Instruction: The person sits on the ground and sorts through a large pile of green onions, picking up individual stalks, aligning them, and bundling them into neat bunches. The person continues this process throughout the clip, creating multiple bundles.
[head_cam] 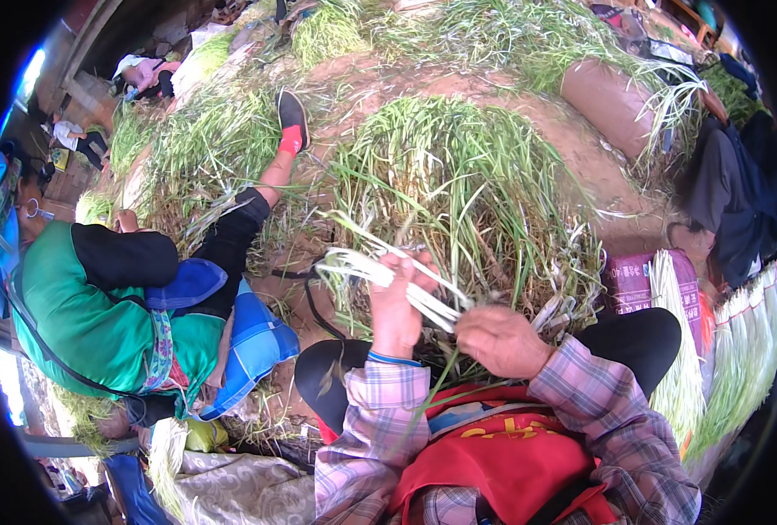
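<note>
My left hand grips several slender white stalks, which look like blanched spring onions or chives. Their pale ends fan out to the left of the fingers. At the opposite end, the fingers of my right hand close on the stalks, and a green leaf hangs below it. Just beyond both hands rises a large heap of green leafy stalks, with brown, withered leaves in its lower part. A red apron covers my lap between my bent knees.
Trimmed bundles lean on a purple woven sack at right, beside more bundles. A person in green sits close on the left, one leg stretched out. Another person in dark clothes sits at right, near a brown sack.
</note>
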The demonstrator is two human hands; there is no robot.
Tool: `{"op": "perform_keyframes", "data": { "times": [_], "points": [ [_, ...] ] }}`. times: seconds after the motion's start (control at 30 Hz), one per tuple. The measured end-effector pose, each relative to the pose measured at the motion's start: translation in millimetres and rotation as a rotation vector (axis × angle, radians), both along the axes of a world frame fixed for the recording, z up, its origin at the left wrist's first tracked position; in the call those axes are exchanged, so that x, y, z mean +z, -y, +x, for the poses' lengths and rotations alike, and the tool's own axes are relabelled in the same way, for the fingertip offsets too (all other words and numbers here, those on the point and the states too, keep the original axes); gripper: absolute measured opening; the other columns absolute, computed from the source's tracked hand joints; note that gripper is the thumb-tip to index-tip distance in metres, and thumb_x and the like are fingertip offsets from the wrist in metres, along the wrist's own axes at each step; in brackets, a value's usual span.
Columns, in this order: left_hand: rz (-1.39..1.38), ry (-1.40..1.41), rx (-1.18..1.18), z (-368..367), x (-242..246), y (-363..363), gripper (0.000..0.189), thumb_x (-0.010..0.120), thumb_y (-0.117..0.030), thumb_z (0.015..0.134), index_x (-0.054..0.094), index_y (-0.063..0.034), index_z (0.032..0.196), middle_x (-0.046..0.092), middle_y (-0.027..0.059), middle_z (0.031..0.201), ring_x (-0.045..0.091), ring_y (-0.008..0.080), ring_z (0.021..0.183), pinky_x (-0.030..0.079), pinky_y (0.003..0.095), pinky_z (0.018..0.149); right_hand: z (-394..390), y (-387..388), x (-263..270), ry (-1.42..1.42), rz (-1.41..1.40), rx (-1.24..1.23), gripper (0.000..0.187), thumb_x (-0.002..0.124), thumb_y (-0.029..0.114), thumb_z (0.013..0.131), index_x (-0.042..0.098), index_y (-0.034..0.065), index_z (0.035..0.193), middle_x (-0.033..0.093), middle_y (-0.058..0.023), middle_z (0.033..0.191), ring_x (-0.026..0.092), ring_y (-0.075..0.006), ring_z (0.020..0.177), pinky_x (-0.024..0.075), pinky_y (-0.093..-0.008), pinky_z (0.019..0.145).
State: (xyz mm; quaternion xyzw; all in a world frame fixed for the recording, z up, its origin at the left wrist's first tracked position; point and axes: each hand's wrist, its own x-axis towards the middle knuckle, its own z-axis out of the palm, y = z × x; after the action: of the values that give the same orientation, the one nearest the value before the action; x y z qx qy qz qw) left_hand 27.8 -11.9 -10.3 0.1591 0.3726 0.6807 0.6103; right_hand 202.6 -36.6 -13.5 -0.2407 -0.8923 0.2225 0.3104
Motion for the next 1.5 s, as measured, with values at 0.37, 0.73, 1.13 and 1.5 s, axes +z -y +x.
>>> {"op": "perform_keyframes", "data": {
  "times": [0.37, 0.73, 1.13, 1.5],
  "points": [
    [0.237, 0.052, 0.429, -57.7, 26.6, -7.2, 0.022, 0.049, -0.02, 0.087, 0.044, -0.0116, 0.106, 0.055, 0.0047, 0.092, 0.054, 0.0168, 0.083, 0.047, 0.0324, 0.073, 59.4, 24.9, -47.6, 1.15, -0.66, 0.033, 0.021, 0.051, 0.026, 0.078, 0.056, 0.0141, 0.094, 0.059, -0.0142, 0.085, 0.059, -0.0312, 0.078, 0.0477, -0.0406, 0.068],
    [0.021, 0.101, 0.012, 2.9, 1.6, 4.6, 0.034, 0.049, -0.019, 0.087, 0.041, -0.0185, 0.12, 0.054, 0.0042, 0.096, 0.054, 0.0163, 0.084, 0.046, 0.0327, 0.074, -3.4, -21.0, 18.0, -0.109, -0.705, -0.048, 0.026, 0.05, 0.019, 0.085, 0.048, 0.0036, 0.106, 0.055, -0.011, 0.087, 0.054, -0.0201, 0.078, 0.0439, -0.031, 0.07],
    [-0.081, -0.824, -0.09, -16.7, 8.3, 3.6, 0.016, 0.058, -0.01, 0.082, 0.057, 0.0008, 0.093, 0.06, 0.0081, 0.08, 0.055, 0.0102, 0.061, 0.043, 0.0197, 0.054, 46.7, -40.2, 2.8, -0.509, -0.908, -0.39, 0.024, 0.043, 0.021, 0.091, 0.054, 0.0017, 0.1, 0.05, 0.001, 0.065, 0.042, -0.0037, 0.054, 0.0352, -0.0169, 0.048],
    [0.056, -0.239, -0.301, 28.6, -5.4, 7.2, 0.01, 0.052, -0.013, 0.084, 0.054, -0.0038, 0.088, 0.06, 0.0108, 0.089, 0.055, 0.012, 0.069, 0.045, 0.0232, 0.06, 11.7, -27.5, 11.9, -0.029, -0.168, -0.25, 0.019, 0.052, 0.023, 0.081, 0.052, 0.0052, 0.076, 0.051, -0.0113, 0.061, 0.053, -0.0311, 0.057, 0.0409, -0.0407, 0.051]
  ]
}}
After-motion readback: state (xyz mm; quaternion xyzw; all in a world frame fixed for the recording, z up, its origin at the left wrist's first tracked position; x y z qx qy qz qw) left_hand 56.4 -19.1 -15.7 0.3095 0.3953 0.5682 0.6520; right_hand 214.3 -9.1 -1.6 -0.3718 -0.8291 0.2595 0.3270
